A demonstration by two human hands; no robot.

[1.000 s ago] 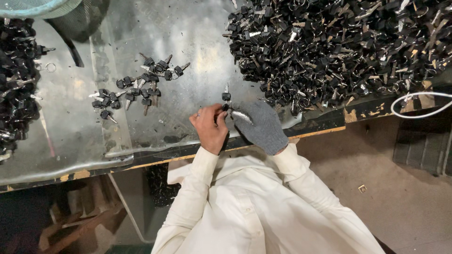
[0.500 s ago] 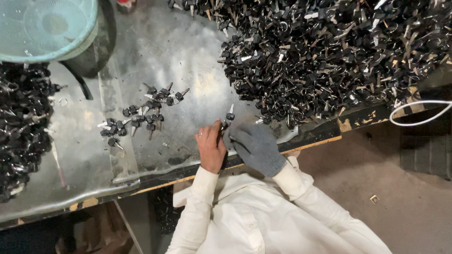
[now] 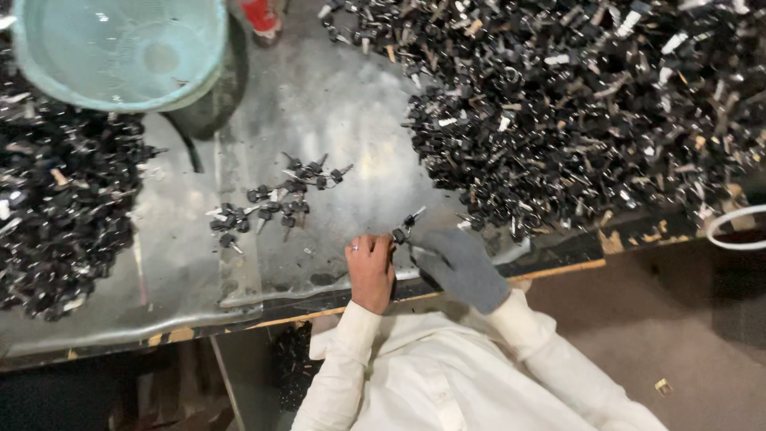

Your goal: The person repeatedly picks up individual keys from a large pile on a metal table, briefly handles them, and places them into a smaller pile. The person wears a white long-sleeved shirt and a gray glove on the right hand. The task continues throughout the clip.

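Bare left hand (image 3: pixel 371 271) and gloved right hand (image 3: pixel 459 263) both pinch what looks like a small black-headed key (image 3: pixel 405 227) above the worktop (image 3: pixel 335 120).

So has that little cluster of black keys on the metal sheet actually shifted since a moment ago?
No. The small cluster of keys keeps its place beside the dark hose and the big pile; only the camera view shifted.

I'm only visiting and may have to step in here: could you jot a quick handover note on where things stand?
Left hand, bare, and right hand, in a grey glove, meet on one small black-headed key at the table's front edge.
Small sorted cluster lies left of the hands.
Large unsorted pile fills the right; another dark pile sits far left under a teal tub.
Most remains unsorted.
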